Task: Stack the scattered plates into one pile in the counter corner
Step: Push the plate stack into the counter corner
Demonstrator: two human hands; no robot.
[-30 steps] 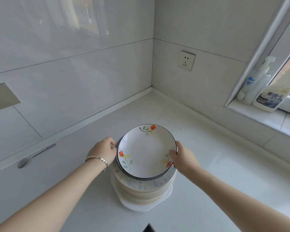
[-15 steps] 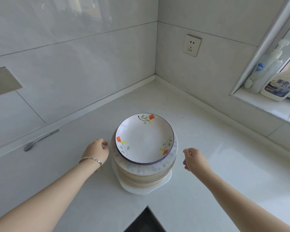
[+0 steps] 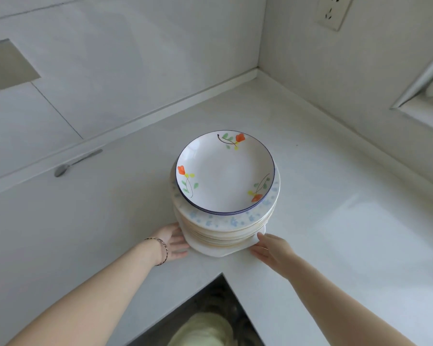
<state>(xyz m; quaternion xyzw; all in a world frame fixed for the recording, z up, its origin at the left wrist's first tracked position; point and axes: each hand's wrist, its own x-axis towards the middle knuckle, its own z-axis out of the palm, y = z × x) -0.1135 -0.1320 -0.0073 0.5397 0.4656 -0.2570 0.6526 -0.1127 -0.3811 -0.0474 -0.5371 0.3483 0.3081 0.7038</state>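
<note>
My left hand (image 3: 173, 242), a thin bracelet (image 3: 160, 248) at the wrist, lies with fingers spread against the near-left base of the plate stack (image 3: 225, 221). My right hand (image 3: 271, 248) does the same at the near-right, fingers apart and touching the edge of the white square plate (image 3: 223, 250) at the bottom; neither hand is closed around anything, both simply press at the sides. The stack stands on the white counter (image 3: 335, 221), near its inner front edge and well short of the corner. Above the square plate come several cream-rimmed plates, then one with a pale blue speckled rim (image 3: 235, 221), and topmost a shallow dish with orange flowers and a dark blue rim (image 3: 225, 171). Farther left a metal spoon (image 3: 75, 163) lies by the wall. A wall socket (image 3: 331, 11) sits high beyond the corner.
</note>
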